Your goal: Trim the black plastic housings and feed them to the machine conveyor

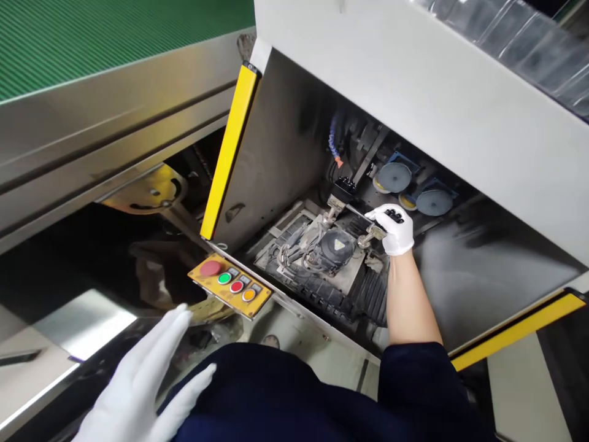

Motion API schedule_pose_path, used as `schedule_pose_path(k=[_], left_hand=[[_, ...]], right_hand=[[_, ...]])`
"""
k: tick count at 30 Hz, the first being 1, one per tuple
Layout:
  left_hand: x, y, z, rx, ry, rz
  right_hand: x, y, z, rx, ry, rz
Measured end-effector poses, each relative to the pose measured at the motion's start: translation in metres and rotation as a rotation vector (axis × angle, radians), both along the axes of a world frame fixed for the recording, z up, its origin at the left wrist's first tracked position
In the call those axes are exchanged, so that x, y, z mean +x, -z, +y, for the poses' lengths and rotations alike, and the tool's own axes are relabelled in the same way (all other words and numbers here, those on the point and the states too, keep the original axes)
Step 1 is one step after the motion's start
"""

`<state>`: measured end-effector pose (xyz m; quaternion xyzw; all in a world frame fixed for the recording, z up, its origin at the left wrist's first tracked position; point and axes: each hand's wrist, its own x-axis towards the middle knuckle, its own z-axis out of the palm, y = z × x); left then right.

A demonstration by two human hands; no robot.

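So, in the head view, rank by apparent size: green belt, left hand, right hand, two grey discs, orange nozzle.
1. Green belt
2. Left hand
3. Right hand
4. Two grey discs, too alike to rank
5. Orange nozzle

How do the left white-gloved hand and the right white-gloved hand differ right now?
The left white-gloved hand is outside the grey metal machine; the right white-gloved hand reaches inside it.
The left's fingers are extended; the right's are bent around a small black knobbed part.
Both wear white gloves.
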<state>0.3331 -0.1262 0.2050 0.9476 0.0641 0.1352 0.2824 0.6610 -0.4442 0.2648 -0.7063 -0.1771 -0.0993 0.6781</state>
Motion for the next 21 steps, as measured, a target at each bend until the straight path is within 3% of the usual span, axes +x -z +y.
schedule_pose_path(k=[3, 5, 8, 10, 11, 12, 15, 16, 18, 21], left_hand=[[-0.001, -0.005, -0.003, -0.09, -0.037, -0.001], [-0.006, -0.007, -0.001, -0.075, 0.004, -0.022], [-0.02, -0.001, 0.008, -0.059, -0.009, -0.001], [-0.031, 0.007, 0.015, -0.069, -0.078, 0.089], [-0.038, 0.011, 0.02, -0.078, -0.115, 0.157], [-0.044, 0.016, 0.023, -0.088, -0.147, 0.222], [-0.063, 0.023, 0.035, -0.111, -0.198, 0.339], [-0.069, 0.024, 0.039, -0.115, -0.21, 0.345], [-0.083, 0.024, 0.048, -0.121, -0.245, 0.331], [-0.11, 0.024, 0.068, -0.149, -0.364, 0.321]], right_hand=[[0.001, 0.0, -0.001, -0.099, 0.046, -0.021], [-0.007, -0.003, -0.003, -0.218, 0.16, -0.052], [-0.04, -0.002, 0.005, -0.458, 0.561, -0.256], [-0.074, 0.007, 0.025, -0.586, 0.796, -0.427], [-0.093, 0.015, 0.041, -0.629, 0.762, -0.452], [-0.112, 0.025, 0.061, -0.732, 0.576, -0.444], [-0.154, 0.06, 0.14, -1.184, -0.313, -0.178], [-0.162, 0.072, 0.168, -1.328, -0.495, -0.038], [-0.166, 0.095, 0.215, -1.472, -0.608, 0.102], [-0.158, 0.117, 0.254, -1.588, -0.565, 0.186]])
